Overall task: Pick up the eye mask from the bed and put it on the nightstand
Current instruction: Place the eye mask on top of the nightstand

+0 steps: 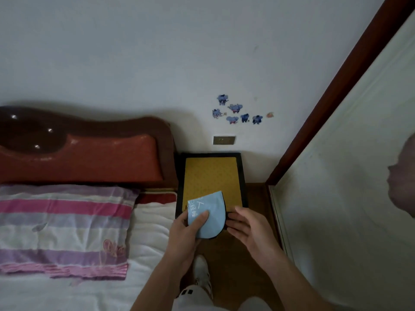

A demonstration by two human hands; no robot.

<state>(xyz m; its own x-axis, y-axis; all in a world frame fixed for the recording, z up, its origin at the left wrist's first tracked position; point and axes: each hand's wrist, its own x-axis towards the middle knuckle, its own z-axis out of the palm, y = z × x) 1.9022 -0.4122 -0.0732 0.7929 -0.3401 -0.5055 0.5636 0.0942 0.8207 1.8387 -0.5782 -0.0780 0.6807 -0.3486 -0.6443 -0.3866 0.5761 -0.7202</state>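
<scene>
Over the nightstand's point(212, 176) near edge, the left hand point(186, 230) holds the folded light-blue eye mask point(210, 215), thumb pressed on its face, fingers point(179, 221) closed behind it. Just beside it, the right hand point(249, 230) hovers with fingers loosely spread, gripping nothing.

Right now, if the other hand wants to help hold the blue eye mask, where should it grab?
Probably the free rounded right edge of the eye mask, coming from the right. The left hand already pinches its left side, thumb on top, and the open right hand waits just beside that bare edge.
</scene>
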